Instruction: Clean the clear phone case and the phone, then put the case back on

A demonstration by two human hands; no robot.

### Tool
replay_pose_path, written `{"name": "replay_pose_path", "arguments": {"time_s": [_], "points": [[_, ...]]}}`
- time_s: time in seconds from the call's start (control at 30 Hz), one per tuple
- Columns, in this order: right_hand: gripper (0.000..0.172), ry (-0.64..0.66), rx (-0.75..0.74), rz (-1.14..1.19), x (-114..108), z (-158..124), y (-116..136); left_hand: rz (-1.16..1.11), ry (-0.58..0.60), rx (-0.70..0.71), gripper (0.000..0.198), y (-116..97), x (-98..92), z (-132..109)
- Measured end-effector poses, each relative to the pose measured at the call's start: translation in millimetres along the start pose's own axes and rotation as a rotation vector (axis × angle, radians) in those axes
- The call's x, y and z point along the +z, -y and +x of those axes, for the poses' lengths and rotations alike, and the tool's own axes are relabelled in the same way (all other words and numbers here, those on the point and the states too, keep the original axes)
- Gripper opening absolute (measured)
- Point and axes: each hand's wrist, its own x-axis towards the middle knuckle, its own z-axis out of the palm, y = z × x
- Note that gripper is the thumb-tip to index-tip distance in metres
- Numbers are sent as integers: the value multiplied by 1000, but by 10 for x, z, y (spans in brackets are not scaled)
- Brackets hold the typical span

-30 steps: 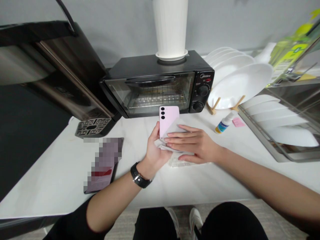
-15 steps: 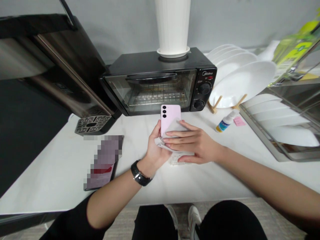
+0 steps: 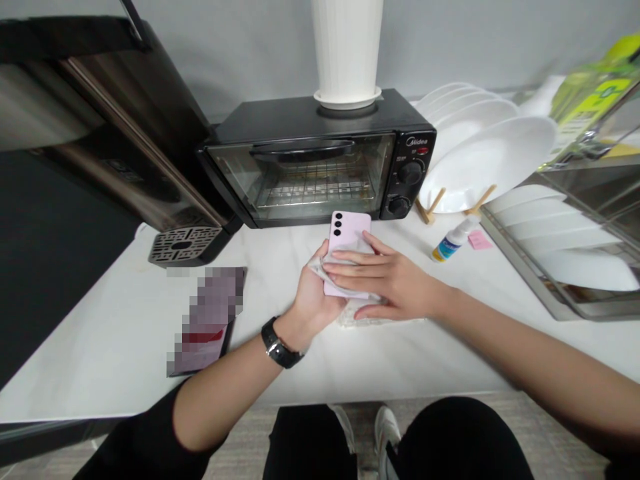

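Observation:
My left hand [image 3: 313,290] grips a pale lilac phone [image 3: 353,228] from below and along its left edge. The phone's back faces up, with several black camera lenses near its top left. Over the lower back lies a thin white wipe [image 3: 320,268], crumpled at its left end. My right hand [image 3: 390,277] presses the wipe flat against the phone with outstretched fingers; the thumb is lower, apart from the phone. Beneath my right hand, partly hidden, a clear object [image 3: 357,321], perhaps a phone case, rests on the white counter [image 3: 400,367].
Behind the phone stands a black toaster oven [image 3: 320,183] bearing a white pot [image 3: 347,53]. A dark appliance [image 3: 185,247] with a drip grille and a tablet-like device [image 3: 210,320] with a blurred screen are at left. Right are a spray bottle [image 3: 450,243], pink note [image 3: 480,240] and racked plates [image 3: 485,160].
My right hand and the wipe have slid down the phone's back, and its lower edge now shows. The phone has shifted slightly right in my left hand.

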Motion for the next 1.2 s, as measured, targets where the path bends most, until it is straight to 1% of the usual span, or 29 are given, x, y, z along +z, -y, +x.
{"name": "replay_pose_path", "arguments": {"time_s": [0.07,0.1,0.13,0.17,0.2,0.27,0.3,0.37,0.4,0.43,0.5,0.57,0.6,0.63,0.7,0.77,0.83,0.9,0.93,1.0,1.07,1.1,1.13,1.2], "points": [[51,-92,-52,-9,-11,-22,3,-1,-11,75,48,-53,10,-11],[45,-162,-25,-43,-21,-35,-6,9,-18,110,48,-71,19,-20],[42,-226,34,-90,-33,-49,-19,20,-15,131,46,-81,29,-29],[42,-267,113,-141,-44,-59,-35,33,-11,128,44,-80,38,-37],[44,-282,198,-186,-54,-64,-52,46,-2,111,42,-70,44,-44],[54,-241,321,-238,-62,-59,-77,76,21,50,39,-30,44,-50],[61,-203,340,-242,-59,-49,-80,89,24,23,38,-7,39,-48],[74,-132,293,-211,-41,-24,-65,91,4,-1,36,25,24,-40],[76,-90,239,-180,-28,-13,-48,78,-17,-2,37,28,16,-34],[75,-54,169,-142,-17,-5,-30,58,-37,-3,38,22,9,-30],[63,-33,19,-67,-1,-9,-1,20,-54,2,44,-15,2,-26],[48,-100,-60,-41,-3,-37,0,8,-50,47,49,-62,7,-30],[43,-161,-52,-56,-11,-55,-12,12,-42,78,50,-81,14,-35],[40,-224,-13,-88,-21,-74,-30,19,-32,107,49,-91,23,-40],[42,-287,125,-174,-46,-99,-73,39,-12,119,45,-81,39,-53],[53,-270,250,-236,-61,-97,-104,68,10,60,41,-36,48,-60],[68,-202,290,-239,-60,-71,-106,92,0,7,38,20,46,-59],[78,-137,228,-187,-44,-37,-79,90,-34,-7,37,55,39,-52],[78,-111,166,-147,-33,-23,-58,78,-50,-7,38,59,37,-49],[71,-87,18,-68,-14,-10,-17,47,-58,1,44,33,39,-49],[60,-118,-88,-27,-11,-18,6,25,-30,39,53,-19,53,-58],[53,-155,-95,-36,-16,-28,7,20,-10,78,56,-45,63,-64],[47,-197,-65,-65,-27,-40,1,15,3,121,57,-66,73,-70],[43,-272,76,-153,-54,-59,-27,15,0,177,51,-77,86,-79]]}}
